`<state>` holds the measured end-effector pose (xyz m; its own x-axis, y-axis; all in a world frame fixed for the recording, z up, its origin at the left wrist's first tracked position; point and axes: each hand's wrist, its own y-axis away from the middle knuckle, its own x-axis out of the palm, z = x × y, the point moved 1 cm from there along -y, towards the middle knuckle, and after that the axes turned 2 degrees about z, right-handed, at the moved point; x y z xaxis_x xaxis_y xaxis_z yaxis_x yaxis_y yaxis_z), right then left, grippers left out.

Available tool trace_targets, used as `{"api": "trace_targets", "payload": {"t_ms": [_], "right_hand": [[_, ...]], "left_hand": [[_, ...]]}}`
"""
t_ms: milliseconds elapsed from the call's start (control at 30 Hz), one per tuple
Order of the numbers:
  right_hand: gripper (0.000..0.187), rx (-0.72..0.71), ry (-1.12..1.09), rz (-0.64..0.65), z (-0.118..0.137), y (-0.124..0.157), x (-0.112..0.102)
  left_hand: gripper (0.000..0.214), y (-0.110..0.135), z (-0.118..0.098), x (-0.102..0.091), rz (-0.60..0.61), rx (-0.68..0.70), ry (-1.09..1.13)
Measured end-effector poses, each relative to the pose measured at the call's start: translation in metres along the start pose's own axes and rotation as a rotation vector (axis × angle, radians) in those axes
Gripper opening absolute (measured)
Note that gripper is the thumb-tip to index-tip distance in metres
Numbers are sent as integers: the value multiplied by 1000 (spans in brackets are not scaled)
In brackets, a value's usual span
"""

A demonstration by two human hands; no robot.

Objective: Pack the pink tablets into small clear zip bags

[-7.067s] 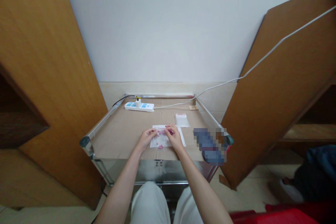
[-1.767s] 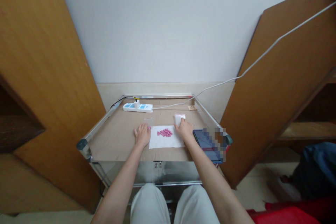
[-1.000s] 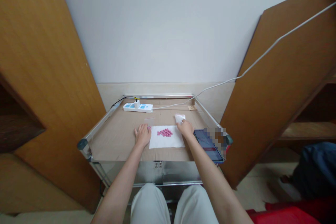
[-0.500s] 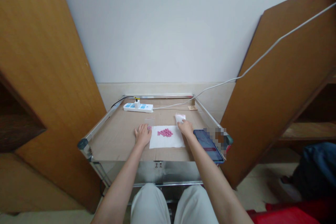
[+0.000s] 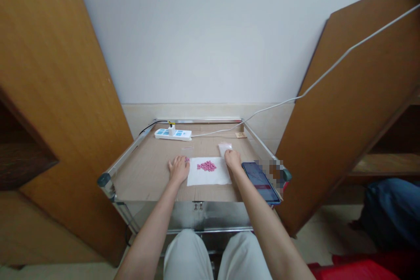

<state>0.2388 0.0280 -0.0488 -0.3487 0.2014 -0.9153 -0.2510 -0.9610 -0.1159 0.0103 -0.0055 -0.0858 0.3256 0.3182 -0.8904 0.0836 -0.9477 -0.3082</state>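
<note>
A compact pile of small pink tablets [image 5: 206, 166] lies on a white paper sheet [image 5: 209, 171], and a few more tablets [image 5: 187, 159] sit at the sheet's far left corner. My left hand [image 5: 179, 169] rests palm down on the cardboard at the sheet's left edge, fingers apart and close to those stray tablets. My right hand [image 5: 232, 160] is at the sheet's right corner, its fingertips at the near edge of a small clear plastic bag [image 5: 225, 149]. I cannot tell whether they pinch it.
A phone [image 5: 259, 179] lies right of the sheet, partly pixelated. A white power strip [image 5: 173, 134] with a plug stands at the back of the cardboard-topped steel cart [image 5: 147, 179]. Wooden panels [image 5: 357, 109] flank it, and a white cable rises right.
Since the earliest frame, my hands have parted from the sheet's middle to its sides, and the tablets have gathered into one pile. Over the last second, my right hand has barely moved.
</note>
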Motion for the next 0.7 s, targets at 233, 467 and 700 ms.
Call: {"api": "trace_targets", "payload": {"t_ms": [233, 467, 700], "right_hand": [[41, -59, -428, -315, 3, 6, -10], [36, -236, -1175, -416, 21, 32, -3], [27, -257, -1329, -282, 26, 50, 21]], "left_hand": [[31, 0, 0, 0, 4, 4, 8], [32, 0, -2, -1, 38, -1, 10], [34, -1, -2, 2, 5, 5, 3]]}}
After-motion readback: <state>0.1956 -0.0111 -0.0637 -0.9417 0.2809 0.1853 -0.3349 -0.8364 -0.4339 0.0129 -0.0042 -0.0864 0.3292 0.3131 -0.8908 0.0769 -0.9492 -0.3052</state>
